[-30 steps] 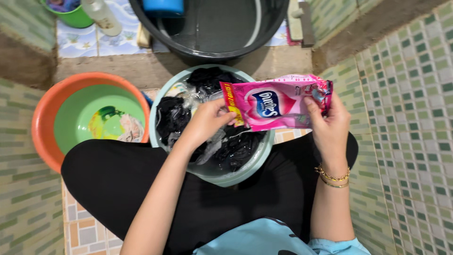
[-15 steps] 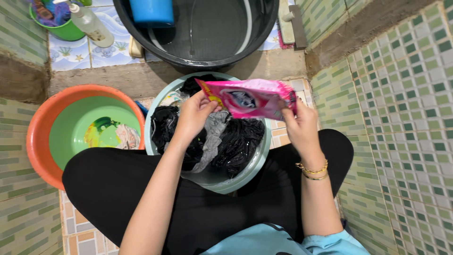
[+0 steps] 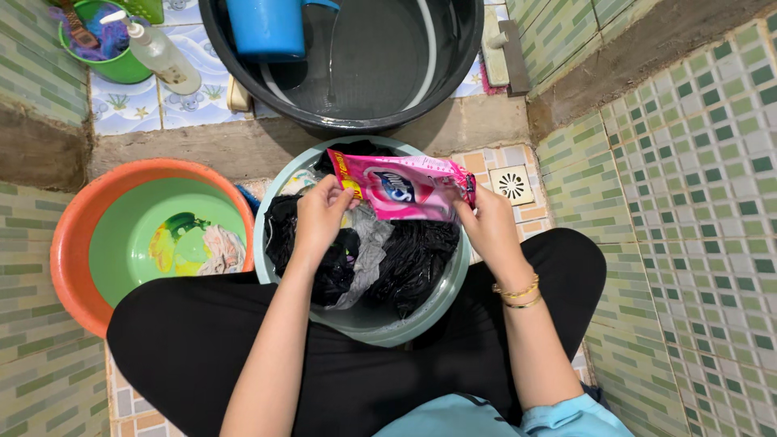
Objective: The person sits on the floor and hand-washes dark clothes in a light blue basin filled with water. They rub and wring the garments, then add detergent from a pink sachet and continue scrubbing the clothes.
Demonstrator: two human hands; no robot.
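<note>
A person sits on a tiled floor, seen from above, legs in black spread around a pale green basin. The basin holds wet black and grey clothes. Above it, both hands hold a pink packet lying almost flat. The left hand pinches the packet's left end, its grip closed on the yellow-edged corner. The right hand, with gold bangles at the wrist, has its grip closed on the packet's right end. To the left, touching the basin, stands an orange tub with a green bowl inside, holding a few pale and yellow cloths. Farther off is a large black tub of water with a blue scoop in it. At the far left stand a clear pump bottle and a small green bucket. A floor drain lies right of the packet.
</note>
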